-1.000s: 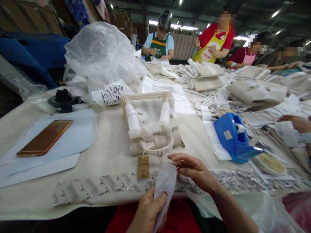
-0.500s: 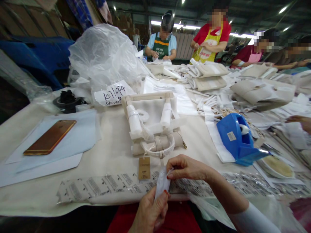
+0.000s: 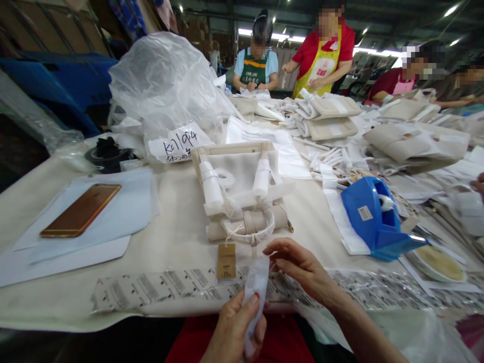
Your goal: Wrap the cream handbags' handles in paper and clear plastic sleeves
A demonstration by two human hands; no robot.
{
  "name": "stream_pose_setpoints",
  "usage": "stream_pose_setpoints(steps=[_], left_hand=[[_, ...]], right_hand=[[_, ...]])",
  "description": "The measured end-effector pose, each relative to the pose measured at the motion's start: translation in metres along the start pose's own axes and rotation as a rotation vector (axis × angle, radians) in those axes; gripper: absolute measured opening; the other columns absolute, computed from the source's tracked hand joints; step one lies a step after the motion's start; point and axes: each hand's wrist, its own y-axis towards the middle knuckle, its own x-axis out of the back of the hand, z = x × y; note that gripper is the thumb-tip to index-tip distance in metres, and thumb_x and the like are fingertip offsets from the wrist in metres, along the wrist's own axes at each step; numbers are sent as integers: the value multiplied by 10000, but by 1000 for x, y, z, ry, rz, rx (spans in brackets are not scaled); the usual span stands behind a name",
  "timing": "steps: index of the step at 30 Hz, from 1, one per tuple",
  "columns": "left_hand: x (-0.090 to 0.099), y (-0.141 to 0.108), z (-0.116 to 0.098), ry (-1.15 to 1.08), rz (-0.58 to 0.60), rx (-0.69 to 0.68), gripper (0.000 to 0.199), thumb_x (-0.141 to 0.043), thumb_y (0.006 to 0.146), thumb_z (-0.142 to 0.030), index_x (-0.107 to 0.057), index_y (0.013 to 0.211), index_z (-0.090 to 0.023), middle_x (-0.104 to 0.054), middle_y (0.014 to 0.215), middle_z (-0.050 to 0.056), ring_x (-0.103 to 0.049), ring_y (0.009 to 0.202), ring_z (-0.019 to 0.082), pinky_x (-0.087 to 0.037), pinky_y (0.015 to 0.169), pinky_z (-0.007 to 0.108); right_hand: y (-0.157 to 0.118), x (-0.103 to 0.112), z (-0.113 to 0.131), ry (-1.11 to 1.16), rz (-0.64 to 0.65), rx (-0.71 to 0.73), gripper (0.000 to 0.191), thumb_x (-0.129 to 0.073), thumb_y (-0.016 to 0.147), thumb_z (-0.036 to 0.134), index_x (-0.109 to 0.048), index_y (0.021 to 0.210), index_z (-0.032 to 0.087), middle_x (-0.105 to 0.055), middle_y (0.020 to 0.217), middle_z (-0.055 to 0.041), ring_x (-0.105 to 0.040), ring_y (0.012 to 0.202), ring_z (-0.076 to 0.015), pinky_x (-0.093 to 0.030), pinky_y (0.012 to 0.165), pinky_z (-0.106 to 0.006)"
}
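My left hand (image 3: pixel 234 333) pinches a small clear plastic sleeve (image 3: pixel 256 287) and holds it upright at the table's near edge. My right hand (image 3: pixel 302 269) is at the sleeve's top edge, fingers spread and touching it. Just beyond them lies a cream handbag (image 3: pixel 240 189) with wrapped handles and a brown price tag (image 3: pixel 226 261) on a string. A strip of barcode stickers (image 3: pixel 166 287) runs along the table under my hands.
A blue tape dispenser (image 3: pixel 374 217) stands to the right. A gold phone (image 3: pixel 81 209) lies on white sheets at the left. A big clear plastic bag (image 3: pixel 162 85) with a handwritten label sits behind. Several people work at the far side among stacked cream bags (image 3: pixel 328 118).
My right hand closed its fingers on the sleeve's top half a second ago and has now spread them again. The view shifted slightly; the bag and tag stayed put.
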Motion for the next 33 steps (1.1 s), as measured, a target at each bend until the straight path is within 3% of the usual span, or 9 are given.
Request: stream_pose_setpoints(steps=[3,6,12,16,21,26,31,33], left_hand=[[0,-1,0,-82,85,51,477,-669,673,-615,-492,820,-197,-458,436,-98,-263,299,23,-182,332,165],[2,0,2,-150,126,55,451,-677,685,-590,-501,814,-195,-457,432,-99,-252,285,19,-180,324,158],[4,-4,1,-157,190,41,444,-661,709,-591,-514,817,-186,-432,425,-102,-239,281,14,-173,326,158],[2,-9,-7,-22,140,9,558,-551,711,-723,-494,850,-186,-440,467,-97,-246,307,16,-169,337,173],[-2,-9,-9,243,18,-106,585,-597,663,-720,-466,867,-188,-349,445,-121,-235,357,36,-161,362,186],[-3,-6,-5,392,-97,-118,572,-407,759,-748,-488,832,-186,-368,434,-95,-275,358,61,-211,378,206],[2,-4,0,407,-88,-124,589,-388,759,-756,-505,842,-184,-388,439,-86,-293,361,71,-221,380,204],[5,-2,0,411,-68,-128,588,-431,743,-752,-522,825,-176,-476,484,-54,-365,380,75,-251,397,204]], right_hand=[[-1,9,1,-208,69,182,170,-508,898,253,-631,1013,224,-556,1043,-57,-551,986,-149,-449,831,-278],[10,11,6,-352,238,222,210,-508,910,312,-674,993,213,-570,1021,-67,-559,969,-156,-454,838,-287],[35,11,15,-385,422,183,386,-497,884,495,-698,862,165,-624,852,-58,-592,809,-151,-465,766,-274],[41,10,15,-303,455,-10,351,-584,821,495,-676,791,158,-631,760,-19,-573,723,-139,-450,705,-256],[39,1,4,-214,345,-160,232,-638,748,382,-622,719,152,-575,667,22,-496,634,-110,-417,618,-231],[31,-20,-3,-144,51,-277,155,-678,630,277,-577,646,160,-553,592,29,-464,569,-100,-368,521,-215],[27,-37,-2,112,-134,-328,288,-756,513,267,-497,605,179,-543,547,58,-459,518,-81,-358,501,-214],[26,-39,-1,187,-169,-325,352,-782,486,266,-469,626,189,-540,539,72,-454,505,-77,-355,496,-212]])
